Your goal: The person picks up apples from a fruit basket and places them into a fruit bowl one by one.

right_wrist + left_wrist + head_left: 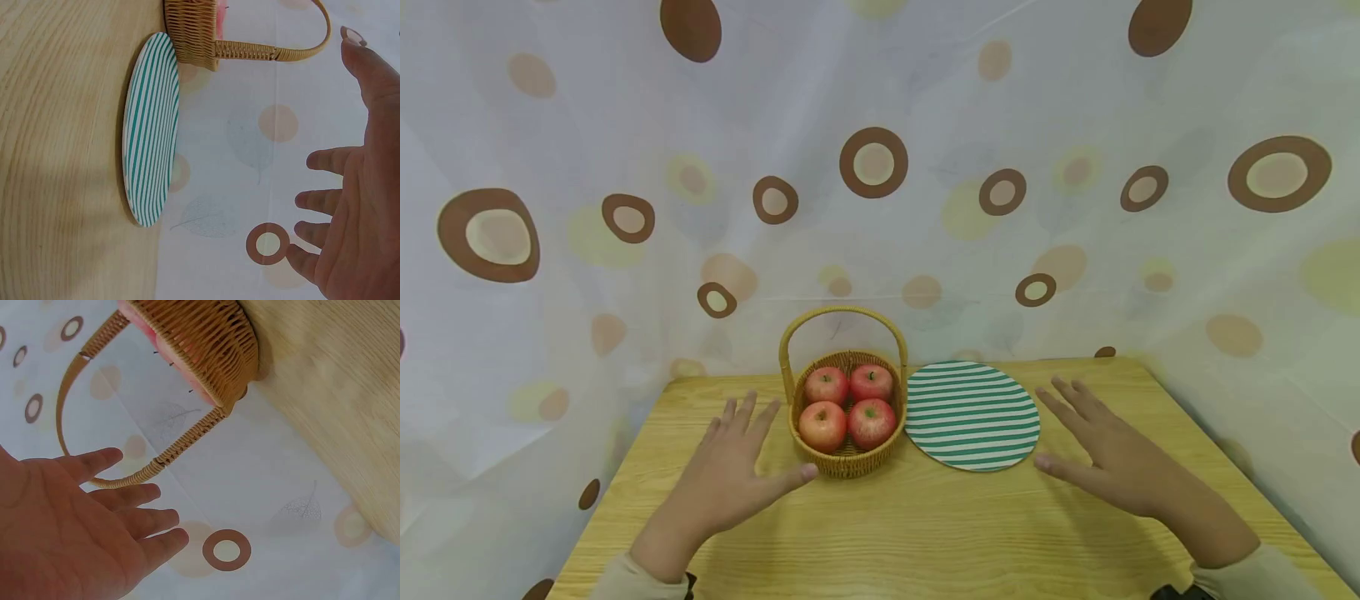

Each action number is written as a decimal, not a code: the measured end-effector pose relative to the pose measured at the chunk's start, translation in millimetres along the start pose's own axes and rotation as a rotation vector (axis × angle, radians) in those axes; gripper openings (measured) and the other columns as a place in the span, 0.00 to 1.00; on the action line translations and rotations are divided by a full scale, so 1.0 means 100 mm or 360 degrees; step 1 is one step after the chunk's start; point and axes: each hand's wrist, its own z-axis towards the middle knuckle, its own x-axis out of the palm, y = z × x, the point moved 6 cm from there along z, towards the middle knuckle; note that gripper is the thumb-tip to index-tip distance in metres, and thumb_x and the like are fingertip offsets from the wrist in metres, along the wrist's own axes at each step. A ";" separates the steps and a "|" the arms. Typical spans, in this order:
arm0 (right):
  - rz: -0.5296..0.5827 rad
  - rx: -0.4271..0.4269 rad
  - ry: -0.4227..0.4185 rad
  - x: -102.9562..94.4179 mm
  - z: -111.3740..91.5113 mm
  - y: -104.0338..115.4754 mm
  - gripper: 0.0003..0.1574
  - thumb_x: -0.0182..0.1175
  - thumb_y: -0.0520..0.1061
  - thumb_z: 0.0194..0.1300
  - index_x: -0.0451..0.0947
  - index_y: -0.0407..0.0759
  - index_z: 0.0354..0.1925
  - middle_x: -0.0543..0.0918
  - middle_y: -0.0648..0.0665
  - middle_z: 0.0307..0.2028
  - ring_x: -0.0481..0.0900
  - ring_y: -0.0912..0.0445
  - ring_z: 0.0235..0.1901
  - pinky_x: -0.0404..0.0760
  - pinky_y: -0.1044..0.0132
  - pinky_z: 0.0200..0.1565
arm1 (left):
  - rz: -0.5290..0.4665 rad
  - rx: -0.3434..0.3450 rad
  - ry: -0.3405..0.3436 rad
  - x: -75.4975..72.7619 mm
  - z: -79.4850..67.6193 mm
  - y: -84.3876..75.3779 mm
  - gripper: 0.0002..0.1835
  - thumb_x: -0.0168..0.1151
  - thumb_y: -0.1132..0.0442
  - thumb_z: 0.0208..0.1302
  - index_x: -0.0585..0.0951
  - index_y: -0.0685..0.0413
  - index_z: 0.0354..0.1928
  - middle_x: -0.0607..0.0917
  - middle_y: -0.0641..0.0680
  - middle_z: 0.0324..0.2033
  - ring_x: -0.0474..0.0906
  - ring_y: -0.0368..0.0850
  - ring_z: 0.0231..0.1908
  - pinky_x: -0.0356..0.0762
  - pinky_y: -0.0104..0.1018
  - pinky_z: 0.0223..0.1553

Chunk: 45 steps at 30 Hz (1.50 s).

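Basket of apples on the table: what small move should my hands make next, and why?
Probably ease the left hand toward the front-left apple in the basket: that hand holds nothing, it looks nearer the basket than the right hand does, and the basket has no lid.

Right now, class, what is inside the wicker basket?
Four red apples sit inside the wicker basket, in two rows; whatever lies beneath them is covered and cannot be seen.

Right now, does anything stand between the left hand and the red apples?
Only parts of the wicker basket: its rim, on the side toward the left hand, and its arched handle, standing over the red apples. No other object shows in between.
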 end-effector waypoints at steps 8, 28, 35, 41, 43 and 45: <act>-0.0014 -0.0018 -0.0003 0.08 0.00 -0.02 0.53 0.61 0.66 0.76 0.46 0.62 0.87 0.49 0.34 0.85 0.48 0.27 0.82 0.62 0.18 0.66 | -0.0015 0.0035 -0.0068 0.10 0.02 -0.09 0.58 0.57 0.19 0.63 0.64 0.54 0.82 0.58 0.69 0.82 0.50 0.75 0.81 0.50 0.73 0.78; -0.0021 0.0002 0.0046 0.34 0.06 -0.09 0.54 0.60 0.69 0.75 0.52 0.51 0.86 0.50 0.34 0.85 0.46 0.27 0.82 0.58 0.18 0.68 | -0.0156 0.0144 0.0054 0.52 0.18 -0.56 0.60 0.55 0.16 0.61 0.61 0.51 0.84 0.53 0.61 0.84 0.41 0.66 0.85 0.41 0.69 0.82; -0.0017 -0.0006 0.0051 0.41 0.08 -0.13 0.53 0.60 0.69 0.75 0.54 0.51 0.85 0.49 0.34 0.85 0.46 0.27 0.82 0.58 0.17 0.68 | -0.0130 0.0269 0.0021 0.63 0.25 -0.79 0.59 0.53 0.15 0.61 0.59 0.44 0.85 0.56 0.59 0.84 0.44 0.66 0.84 0.41 0.64 0.84; -0.0003 0.0000 0.0107 0.50 0.10 -0.16 0.52 0.59 0.68 0.76 0.52 0.54 0.86 0.48 0.35 0.85 0.45 0.25 0.82 0.57 0.15 0.67 | -0.0184 0.0308 0.0063 0.77 0.31 -0.93 0.60 0.51 0.14 0.61 0.64 0.49 0.83 0.56 0.57 0.84 0.43 0.62 0.85 0.41 0.63 0.84; 0.0003 0.0009 0.0130 0.53 0.11 -0.17 0.53 0.59 0.69 0.76 0.51 0.53 0.86 0.48 0.34 0.85 0.45 0.25 0.82 0.56 0.15 0.67 | -0.0193 0.0345 0.0084 0.83 0.33 -0.97 0.59 0.51 0.14 0.62 0.64 0.50 0.83 0.57 0.58 0.84 0.45 0.62 0.85 0.42 0.65 0.83; 0.0006 0.0016 0.0139 0.56 0.11 -0.18 0.54 0.58 0.70 0.76 0.51 0.52 0.86 0.48 0.34 0.85 0.45 0.25 0.82 0.56 0.15 0.67 | -0.0189 0.0372 0.0114 0.90 0.34 -1.01 0.59 0.49 0.14 0.62 0.62 0.49 0.83 0.56 0.59 0.84 0.45 0.61 0.85 0.42 0.65 0.83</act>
